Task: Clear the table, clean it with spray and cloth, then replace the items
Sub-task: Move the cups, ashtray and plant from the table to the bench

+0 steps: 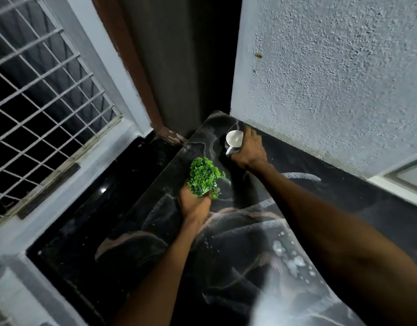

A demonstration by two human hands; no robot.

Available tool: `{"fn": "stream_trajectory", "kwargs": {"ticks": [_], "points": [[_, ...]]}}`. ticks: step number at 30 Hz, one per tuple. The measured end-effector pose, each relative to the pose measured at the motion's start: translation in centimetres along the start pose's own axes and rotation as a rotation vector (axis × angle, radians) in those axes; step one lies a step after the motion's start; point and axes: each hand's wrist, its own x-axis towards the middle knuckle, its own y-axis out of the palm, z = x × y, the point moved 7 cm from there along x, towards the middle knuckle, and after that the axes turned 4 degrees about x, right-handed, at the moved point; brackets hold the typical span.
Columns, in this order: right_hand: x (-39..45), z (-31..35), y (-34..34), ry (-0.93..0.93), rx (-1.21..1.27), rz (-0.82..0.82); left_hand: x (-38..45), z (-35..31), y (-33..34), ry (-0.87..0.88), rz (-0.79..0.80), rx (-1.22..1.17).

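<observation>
Two hands over a dark marbled table [238,243].
Left hand [194,204] grips a green plant [204,176]; right hand [251,150] grasps a white mug [234,140].

We see our left hand [193,204] gripping the green plant [204,177], our right hand [251,149] holding the white mug [234,140] just beyond, over the dark worktop [238,255].

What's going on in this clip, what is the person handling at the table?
A person stands over a dark marble-patterned table set in a corner against a textured grey wall. The left hand grips a small leafy green artificial plant near the table's left edge. The right hand holds a white ceramic mug at the far corner. Whitish wet spots show on the near surface. Whether the items are being lifted or set down cannot be told.
</observation>
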Motion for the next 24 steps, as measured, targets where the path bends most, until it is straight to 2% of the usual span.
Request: {"fn": "stream_trajectory", "kwargs": {"ticks": [3,6,13,19,24], "points": [[1.7,0.6,1.6,-0.007,-0.067,0.047,0.4,-0.3,-0.6,0.013,0.005,-0.021],[2.3,0.6,2.4,-0.028,-0.135,0.027,0.8,0.4,-1.2,0.000,0.003,-0.017],[-0.4,-0.4,1.5,-0.053,-0.061,-0.028,0.6,1.5,-0.6,0.033,0.024,0.001],[-7.5,-4.1,-3.2,0.002,0.119,-0.185,-2.9,-2.0,2.9,0.108,0.120,-0.060],[-13.7,-9.1,-8.8,0.065,0.126,-0.288,-7.6,-4.1,7.9,0.167,0.231,-0.063]]}}
